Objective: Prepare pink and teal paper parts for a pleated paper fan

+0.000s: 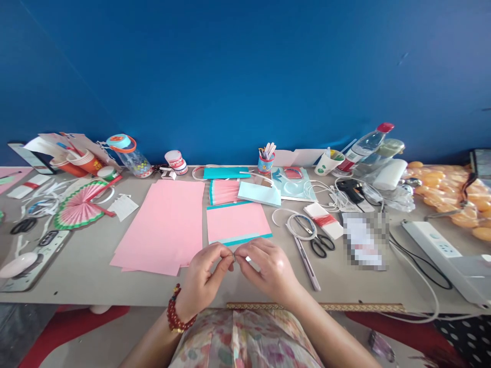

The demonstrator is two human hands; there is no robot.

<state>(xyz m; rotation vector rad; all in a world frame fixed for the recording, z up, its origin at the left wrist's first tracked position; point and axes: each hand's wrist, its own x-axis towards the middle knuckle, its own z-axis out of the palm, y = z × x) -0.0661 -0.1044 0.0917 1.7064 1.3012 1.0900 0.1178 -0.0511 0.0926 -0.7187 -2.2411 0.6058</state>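
My left hand (207, 278) and my right hand (268, 268) meet at the fingertips above the front of the table. Both are closed in a pinch, and whatever lies between the fingers is too small to make out. A small white bit shows by my right fingers. Just beyond my hands lies a pink sheet (240, 222) with teal strips along its long edges. To the left are larger plain pink sheets (164, 220), partly overlapping. Behind rest a pleated pink paper (224, 191) and a light blue paper strip (260, 193).
On the right lie scissors (322, 246), a slim pale cutter (307, 263), a roll of white tape (302, 226), red thread on a white card (325, 220) and a power strip (441, 255). A paper fan (80, 207) and a bottle (132, 156) are at left.
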